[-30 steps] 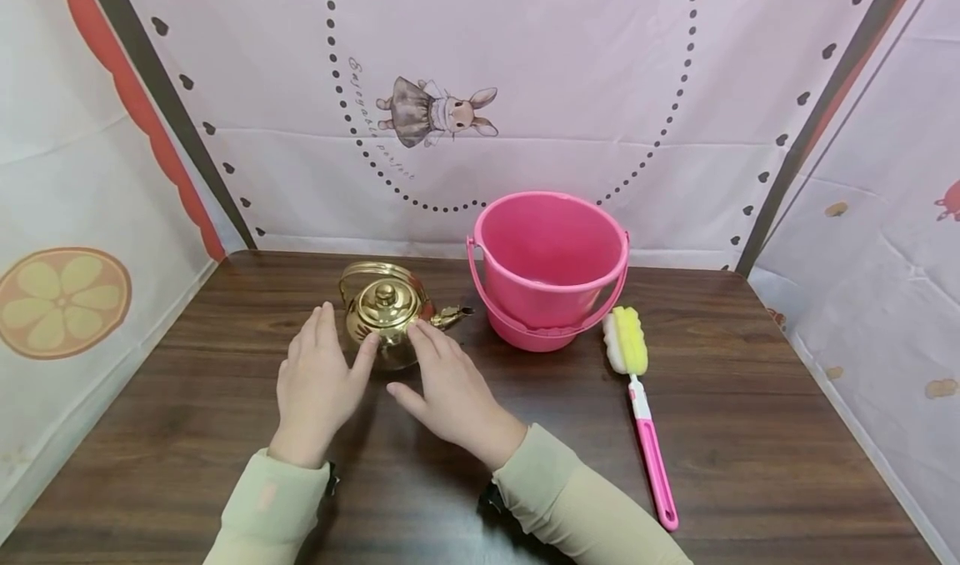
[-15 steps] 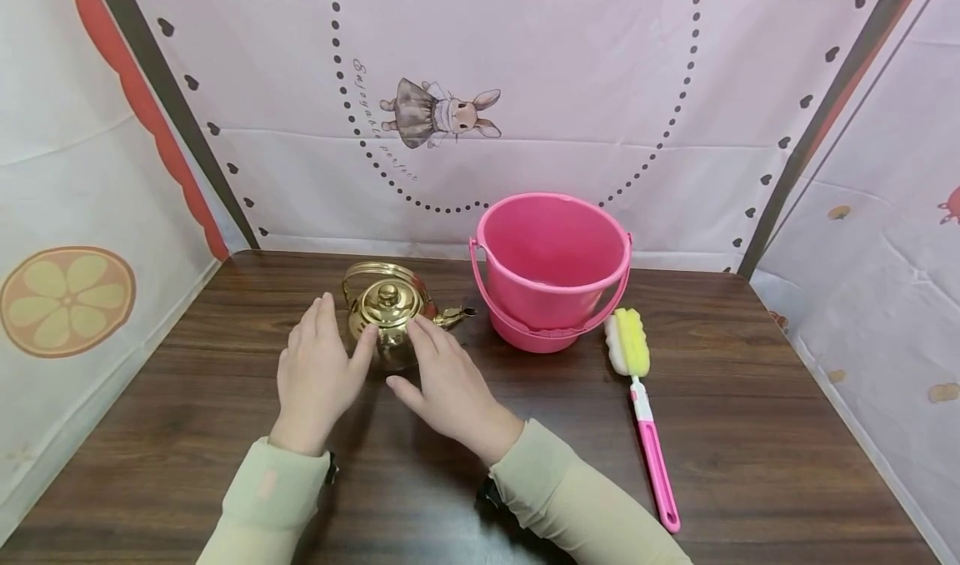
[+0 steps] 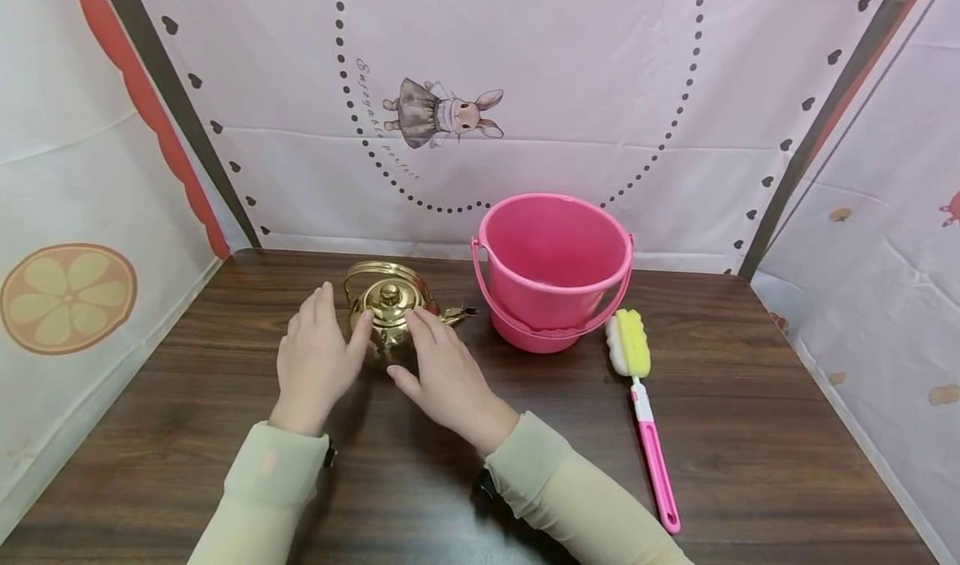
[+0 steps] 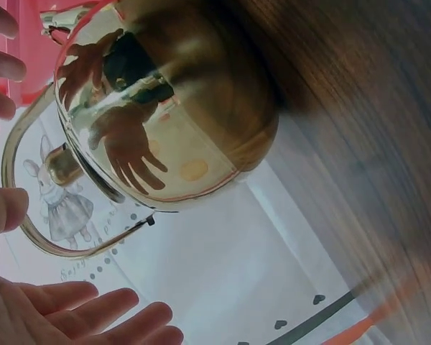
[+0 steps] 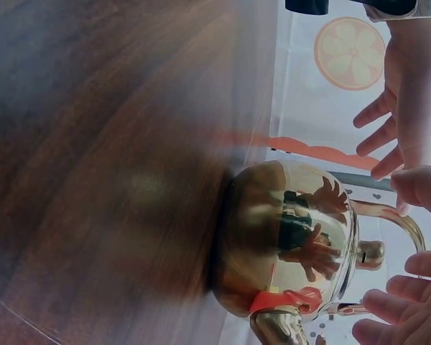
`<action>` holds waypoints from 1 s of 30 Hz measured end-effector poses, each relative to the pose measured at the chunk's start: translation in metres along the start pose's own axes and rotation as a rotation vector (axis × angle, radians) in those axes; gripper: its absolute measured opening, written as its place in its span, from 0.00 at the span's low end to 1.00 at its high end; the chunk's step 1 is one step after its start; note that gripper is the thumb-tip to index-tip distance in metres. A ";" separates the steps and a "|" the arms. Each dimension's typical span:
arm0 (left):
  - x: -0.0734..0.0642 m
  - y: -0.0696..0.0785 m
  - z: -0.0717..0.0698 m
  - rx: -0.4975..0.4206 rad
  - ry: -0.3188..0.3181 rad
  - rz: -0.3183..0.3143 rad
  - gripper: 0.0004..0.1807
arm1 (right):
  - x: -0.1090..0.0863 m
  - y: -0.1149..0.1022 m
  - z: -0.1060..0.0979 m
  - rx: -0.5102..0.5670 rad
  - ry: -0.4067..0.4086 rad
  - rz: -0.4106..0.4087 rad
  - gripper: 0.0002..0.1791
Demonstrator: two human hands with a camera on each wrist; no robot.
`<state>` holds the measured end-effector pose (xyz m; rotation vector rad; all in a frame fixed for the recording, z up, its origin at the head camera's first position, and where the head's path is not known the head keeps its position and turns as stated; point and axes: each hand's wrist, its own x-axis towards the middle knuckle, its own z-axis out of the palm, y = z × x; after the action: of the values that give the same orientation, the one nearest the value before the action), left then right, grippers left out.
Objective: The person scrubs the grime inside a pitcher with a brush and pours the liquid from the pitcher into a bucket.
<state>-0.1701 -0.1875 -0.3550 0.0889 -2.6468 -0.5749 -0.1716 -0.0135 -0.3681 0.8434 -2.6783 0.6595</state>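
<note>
A shiny gold teapot (image 3: 390, 305) with an arched handle stands on the table, its spout pointing right. On its left side, my left hand (image 3: 313, 369) is held with fingers straight and thumb spread. My right hand (image 3: 452, 382) is in front and to the right, fingers extended toward the pot. Both hands overlap the teapot's edge in the head view and hold nothing. In the left wrist view a gap shows between the left fingers (image 4: 129, 316) and the gold body (image 4: 215, 122), which mirrors both hands. The right wrist view has the right fingers (image 5: 395, 309) near the lid knob (image 5: 371, 254).
A pink bucket (image 3: 551, 298) with its handle lowered stands right of the teapot. Beside it lies a sponge brush (image 3: 630, 344) with a yellow and white head and a pink handle. Printed cloth (image 3: 585, 65) encloses the back and sides of the brown wooden table (image 3: 750, 432).
Both hands have shifted slightly forward and up, the left a little more than the right. The head view has moved slightly. Teapot, bucket and brush stay in place.
</note>
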 end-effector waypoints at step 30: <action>0.021 -0.009 -0.002 -0.138 0.003 0.037 0.27 | 0.013 -0.002 -0.003 0.009 0.056 -0.014 0.41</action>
<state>-0.1884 -0.1999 -0.3491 -0.0001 -2.5922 -0.7421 -0.1806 -0.0195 -0.3603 0.8334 -2.6195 0.6827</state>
